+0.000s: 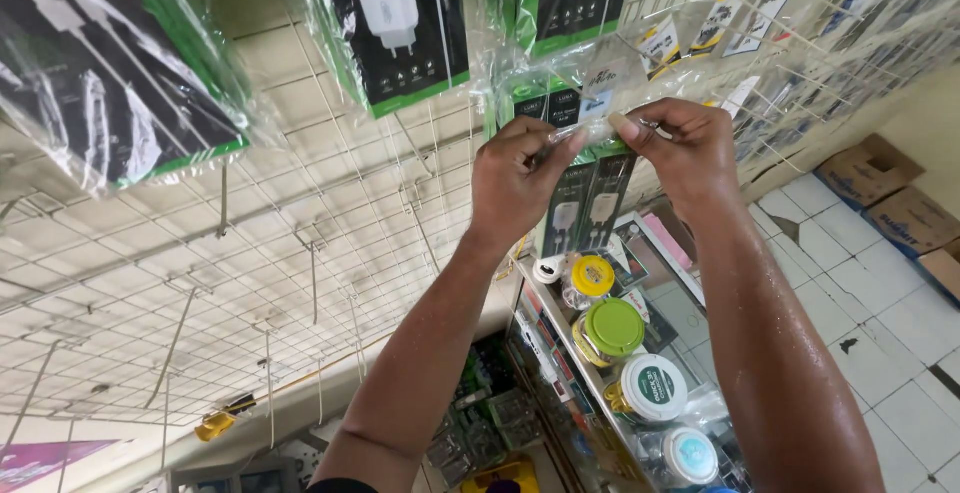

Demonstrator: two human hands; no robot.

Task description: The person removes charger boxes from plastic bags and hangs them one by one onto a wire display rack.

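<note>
Clear plastic at the top of a bagged charger pack (pixel 585 178) is pinched between both raised hands, left hand (pixel 515 178) and right hand (pixel 680 153) each clamped on it before the wire grid (pixel 300 253); hanging it likely calls for finding a hook

- A white wire grid panel (pixel 300 283) carries the stock, hung from thin metal hooks.
- Black-and-green boxed chargers in clear plastic bags (pixel 400 28) hang along its upper rows; many hooks lower down are bare.
- A glass-topped display counter (pixel 690 303) stands beside it.
- Directly on the glass: a yellow-lidded jar (pixel 592 278), a green-lidded jar (pixel 612 328), and two white-lidded jars (pixel 652 388) in a row.
- Brown cardboard boxes (pixel 880 193) rest on the white tiled floor (pixel 890 333).
</note>
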